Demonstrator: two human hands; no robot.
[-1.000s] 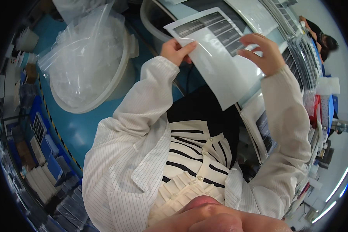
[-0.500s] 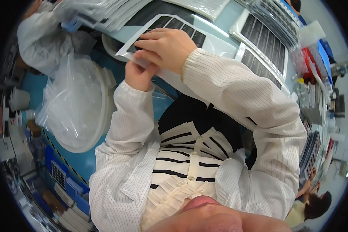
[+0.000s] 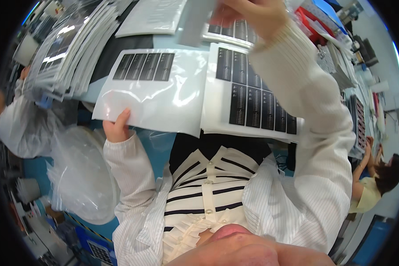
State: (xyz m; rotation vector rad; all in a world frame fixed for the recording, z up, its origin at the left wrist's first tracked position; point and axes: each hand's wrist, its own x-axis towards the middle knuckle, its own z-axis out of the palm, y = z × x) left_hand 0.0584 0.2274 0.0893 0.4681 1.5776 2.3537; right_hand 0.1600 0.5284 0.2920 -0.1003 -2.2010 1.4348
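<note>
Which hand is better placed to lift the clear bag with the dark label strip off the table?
Left, probably. The left hand already grips the lower edge of the clear bag, thumb on top. The right hand is raised at the frame's top over the far sheets, holding a grey sheet, so it is occupied.

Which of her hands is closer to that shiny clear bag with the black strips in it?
Left. The left hand grips the clear bag at its lower edge; the right hand is raised beyond it, at the picture's top.
</note>
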